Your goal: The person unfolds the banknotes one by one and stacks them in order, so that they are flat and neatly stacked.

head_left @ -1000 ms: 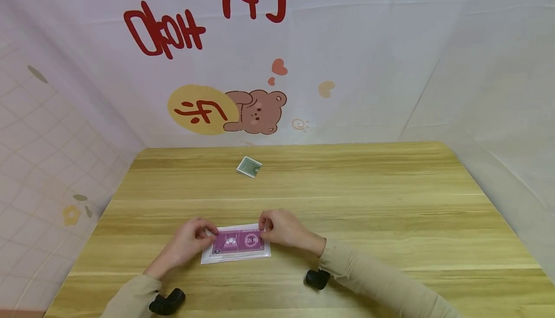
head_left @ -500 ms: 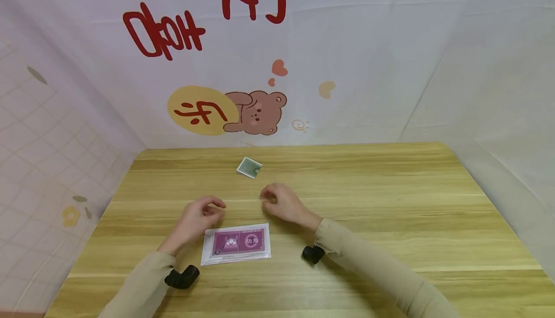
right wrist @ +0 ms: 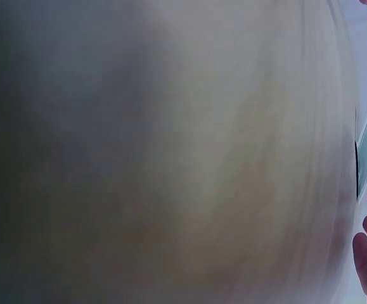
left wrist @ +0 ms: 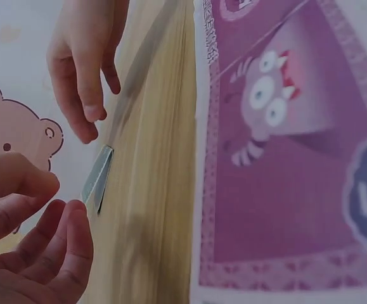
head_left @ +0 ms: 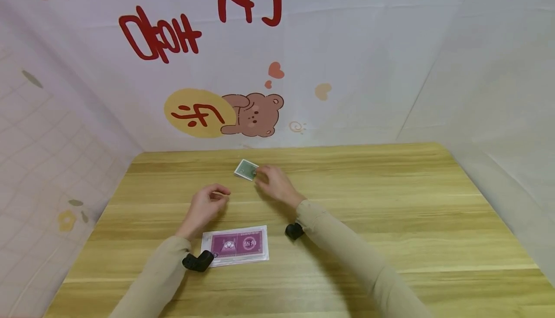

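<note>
A small folded green play banknote (head_left: 245, 168) lies toward the back of the table, its layers slightly sprung apart in the left wrist view. My right hand (head_left: 276, 184) reaches over its right edge, fingers loosely bent; the left wrist view shows those fingers (left wrist: 89, 95) just above the green note (left wrist: 98, 177), a small gap between. Holding nothing, my left hand (head_left: 207, 207) hovers in front of the note and to its left, fingers relaxed and loosely curved. Nearer me, a stack of flat play banknotes (head_left: 236, 245) lies with a purple one on top, printed with a cartoon monster.
The wooden table (head_left: 368, 221) ends at a white cloth backdrop (head_left: 355, 43) with red characters and a cartoon bear (head_left: 257, 114). A black wrist camera (head_left: 198, 261) on the left arm overlaps the purple stack's corner in the head view.
Both hands have let go of the purple stack's ends and moved away toward the back. My right hand has travelled farther, up to the green note. The stack stays where it was.
</note>
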